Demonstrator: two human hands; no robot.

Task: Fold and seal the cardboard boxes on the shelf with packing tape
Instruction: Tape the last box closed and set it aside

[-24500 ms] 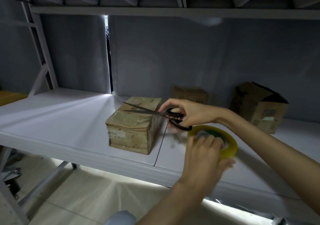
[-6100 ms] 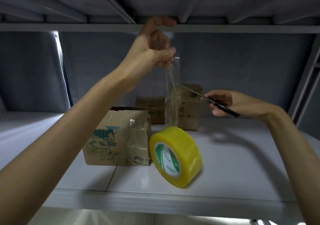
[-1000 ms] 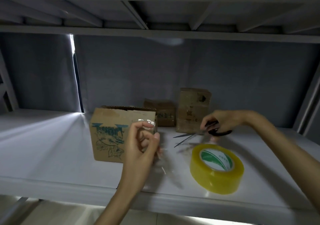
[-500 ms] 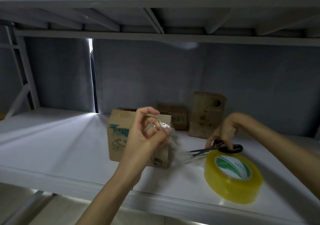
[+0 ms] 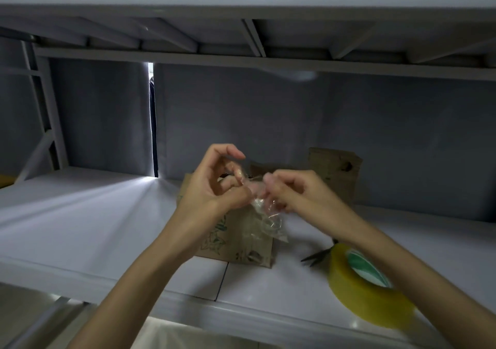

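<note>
Up in front of the shelf (image 5: pixel 80 214), both hands meet over the nearest cardboard box (image 5: pixel 239 244) and work a crumpled strip of clear tape (image 5: pixel 265 217). The left hand (image 5: pixel 214 187) has its thumb and curled fingers pinching the upper end of the strip, its forefinger arched above. The right hand (image 5: pixel 298 193) has its fingers curled in and pinches the same strip from the other side, the 2 sets of fingertips touching or almost so. The loose end of the tape hangs wrinkled below the hands, in front of the box's face.

That box, printed with a green drawing, stands near the front edge of the shelf, about at its middle, just beside a seam in the shelf surface. 2 more boxes stand at the back edge: a low one (image 5: pixel 271 167) mostly hidden behind the hands and a taller one (image 5: pixel 335 174) to its right. The yellow tape roll (image 5: pixel 367 284) lies flat near the front right edge, under the right forearm. The scissors (image 5: pixel 318 256) lie just left of the roll, only the dark blades showing.
</note>
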